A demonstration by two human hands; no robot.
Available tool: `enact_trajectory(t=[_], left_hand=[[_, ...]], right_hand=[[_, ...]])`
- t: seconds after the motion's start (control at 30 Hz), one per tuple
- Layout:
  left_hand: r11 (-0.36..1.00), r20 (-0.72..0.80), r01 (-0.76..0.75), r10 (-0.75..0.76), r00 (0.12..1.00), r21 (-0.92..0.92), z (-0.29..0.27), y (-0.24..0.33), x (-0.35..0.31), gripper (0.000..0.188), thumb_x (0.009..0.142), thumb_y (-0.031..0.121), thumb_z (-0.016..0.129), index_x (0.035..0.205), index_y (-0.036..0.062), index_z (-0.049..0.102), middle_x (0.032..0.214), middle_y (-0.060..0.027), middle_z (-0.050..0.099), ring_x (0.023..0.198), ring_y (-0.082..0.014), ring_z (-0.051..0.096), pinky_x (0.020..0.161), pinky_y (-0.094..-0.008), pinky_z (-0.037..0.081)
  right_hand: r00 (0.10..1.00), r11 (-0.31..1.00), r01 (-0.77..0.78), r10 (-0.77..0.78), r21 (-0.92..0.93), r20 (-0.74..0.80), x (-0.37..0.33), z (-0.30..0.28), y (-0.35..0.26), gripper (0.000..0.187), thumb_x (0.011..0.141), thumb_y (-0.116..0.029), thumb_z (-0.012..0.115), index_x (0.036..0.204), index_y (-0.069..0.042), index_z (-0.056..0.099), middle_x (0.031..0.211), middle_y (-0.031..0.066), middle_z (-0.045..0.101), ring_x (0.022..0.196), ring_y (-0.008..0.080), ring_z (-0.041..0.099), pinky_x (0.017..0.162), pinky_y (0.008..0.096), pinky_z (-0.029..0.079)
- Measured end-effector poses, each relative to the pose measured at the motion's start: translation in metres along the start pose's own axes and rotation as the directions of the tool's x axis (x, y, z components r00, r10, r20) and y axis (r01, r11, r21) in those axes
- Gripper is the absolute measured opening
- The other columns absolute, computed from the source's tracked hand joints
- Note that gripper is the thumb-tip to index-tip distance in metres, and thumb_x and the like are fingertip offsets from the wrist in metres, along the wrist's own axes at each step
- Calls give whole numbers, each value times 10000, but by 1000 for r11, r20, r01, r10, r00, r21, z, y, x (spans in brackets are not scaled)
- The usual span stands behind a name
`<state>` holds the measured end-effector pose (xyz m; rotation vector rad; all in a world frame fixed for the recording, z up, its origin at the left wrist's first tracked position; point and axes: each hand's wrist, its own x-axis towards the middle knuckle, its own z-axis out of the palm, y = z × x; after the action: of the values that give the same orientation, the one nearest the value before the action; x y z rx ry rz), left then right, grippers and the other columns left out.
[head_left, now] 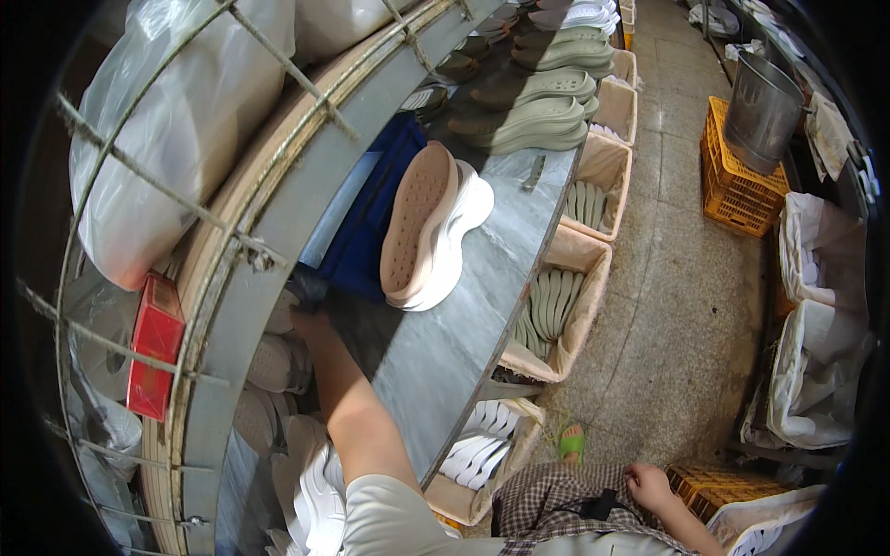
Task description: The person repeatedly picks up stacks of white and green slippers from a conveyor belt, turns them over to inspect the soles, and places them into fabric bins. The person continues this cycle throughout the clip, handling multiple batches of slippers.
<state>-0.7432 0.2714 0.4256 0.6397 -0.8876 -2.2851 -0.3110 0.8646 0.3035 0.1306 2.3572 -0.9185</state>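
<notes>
My left arm reaches forward over the grey marbled bench (436, 371). In shadow beside a dark blue bin (357, 241), my left hand (306, 295) is too dark to show its fingers. Just right of the bin stand stacked shoe soles, a pinkish-beige one (422, 222) with small holes and white ones (454, 259). Paler soles (278, 361) lie under the shelf near my left forearm. My right hand (649, 486) rests low against a brown checkered apron (556, 500), fingers curled; whatever might be inside them is hidden.
Sage-green soles (547, 120) line the bench's far part. Lined crates (565, 246) of soles run along its right side. A wire-fronted shelf (232, 218) overhangs the left, bearing a red box (156, 347). Across the floor (658, 306), a metal bucket (762, 111) stands on yellow crates (742, 190).
</notes>
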Motion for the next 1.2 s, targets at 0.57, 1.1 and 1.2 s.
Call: enact_trajectory(t=[0.57,1.1,1.2], left_hand=[[854,-18,486,-497,867,-184,-65,-13,-425,385,923,139,488,1244,-54,400,1234,-217,467,1154,-324,464,1003,-476,405],[462,196,479,-841,505,746,-179,74,-696,688,841,43,629,1380,36,203,1323,-174,414,1157,-299,507,935,-436,473],[508,293,203,-730,618,837,-165,72,-677,657,827,34,654,1352,-6,261,1268,-176,476,1091,-266,554,880,-394,501]], right_hand=[[912,704,338,-409,625,-32,11,-11,-69,710,869,-365,621,1391,-17,288,1265,226,512,1145,310,528,910,383,460],[759,-294,-304,-649,906,44,-121,45,-63,643,876,-334,599,1353,27,362,1299,197,504,1151,299,541,1000,447,428],[811,-235,-247,-581,940,68,-140,48,-59,627,891,-339,574,1355,25,360,1284,195,518,1138,296,550,993,446,435]])
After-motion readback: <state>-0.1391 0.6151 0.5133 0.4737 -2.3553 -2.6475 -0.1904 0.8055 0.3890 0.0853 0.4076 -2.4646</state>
